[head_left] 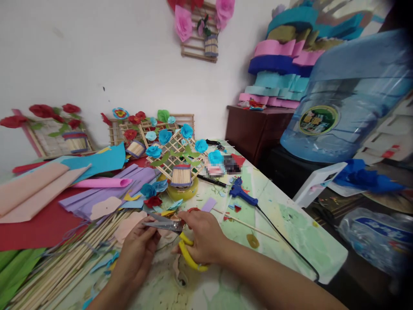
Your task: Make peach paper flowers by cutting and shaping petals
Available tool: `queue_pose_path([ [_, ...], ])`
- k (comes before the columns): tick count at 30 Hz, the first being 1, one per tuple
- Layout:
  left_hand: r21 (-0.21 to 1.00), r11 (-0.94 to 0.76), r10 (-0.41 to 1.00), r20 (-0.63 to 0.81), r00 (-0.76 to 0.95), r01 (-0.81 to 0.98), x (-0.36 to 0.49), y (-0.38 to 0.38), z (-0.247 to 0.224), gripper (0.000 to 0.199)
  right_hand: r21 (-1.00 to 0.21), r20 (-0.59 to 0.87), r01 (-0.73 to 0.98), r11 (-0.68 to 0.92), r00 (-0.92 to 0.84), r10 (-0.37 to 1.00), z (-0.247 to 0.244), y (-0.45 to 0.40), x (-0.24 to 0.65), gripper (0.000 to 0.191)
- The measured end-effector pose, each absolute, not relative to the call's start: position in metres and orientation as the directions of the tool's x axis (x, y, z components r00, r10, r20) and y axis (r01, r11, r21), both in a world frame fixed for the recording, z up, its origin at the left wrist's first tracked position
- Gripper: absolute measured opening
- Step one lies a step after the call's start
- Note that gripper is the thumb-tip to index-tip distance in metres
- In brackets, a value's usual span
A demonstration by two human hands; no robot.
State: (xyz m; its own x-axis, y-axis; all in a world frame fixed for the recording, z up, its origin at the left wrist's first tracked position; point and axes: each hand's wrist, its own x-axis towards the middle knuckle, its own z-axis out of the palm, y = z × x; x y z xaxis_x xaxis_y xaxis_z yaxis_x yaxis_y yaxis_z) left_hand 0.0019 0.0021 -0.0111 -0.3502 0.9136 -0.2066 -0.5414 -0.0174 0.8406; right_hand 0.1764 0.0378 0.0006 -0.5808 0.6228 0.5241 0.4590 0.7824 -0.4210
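Observation:
My right hand (pixel 204 234) is wrapped round the yellow handles of a pair of scissors (pixel 189 254). The blades are parted and point left, toward my left hand (pixel 142 245). The fingers of my left hand are pinched together by the blade tips; what they hold is too small to make out. A pale peach paper piece (pixel 127 226) lies just behind my left hand. Below the scissors, on the table, is a small roll of tape or ribbon (pixel 180 277).
Thin sticks (pixel 69 258) and coloured paper (pixel 32 189) cover the left side. Behind stands a lattice with blue paper flowers (pixel 176 150). A blue glue gun (pixel 241 193) with a black cord lies right of centre. A large water bottle (pixel 348 99) stands at the right.

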Motion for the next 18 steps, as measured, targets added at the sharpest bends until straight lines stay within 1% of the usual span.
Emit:
queue_pose_path([
  [4, 0.842, -0.039, 0.911, -0.191, -0.365, -0.538, 0.003, 0.0011, -0.007, 0.023, -0.414, 0.442, 0.534, 0.738, -0.591, 0.675, 0.0015, 0.0404, 0.1772, 0.055],
  [7, 0.837, -0.09, 0.918, -0.14, -0.371, -0.54, 0.0032, 0.0007, -0.0058, 0.021, -0.427, 0.388, 0.551, 0.717, -0.604, 0.696, 0.0042, 0.04, 0.1778, 0.052],
  [11, 0.81, -0.125, 0.897, -0.155, -0.415, -0.573, -0.0003, 0.0023, -0.0055, 0.028, -0.434, 0.326, 0.578, 0.691, -0.614, 0.718, 0.0058, 0.0407, 0.1769, 0.055],
  [15, 0.811, -0.14, 0.908, -0.124, -0.401, -0.568, -0.0028, 0.0035, -0.0053, 0.026, -0.432, 0.264, 0.602, 0.671, -0.628, 0.733, 0.0037, 0.0412, 0.1748, 0.058],
  [18, 0.817, -0.147, 0.905, -0.116, -0.409, -0.557, -0.0027, 0.0041, -0.0062, 0.028, -0.431, 0.246, 0.614, 0.661, -0.625, 0.741, 0.003, 0.0419, 0.1743, 0.058],
])
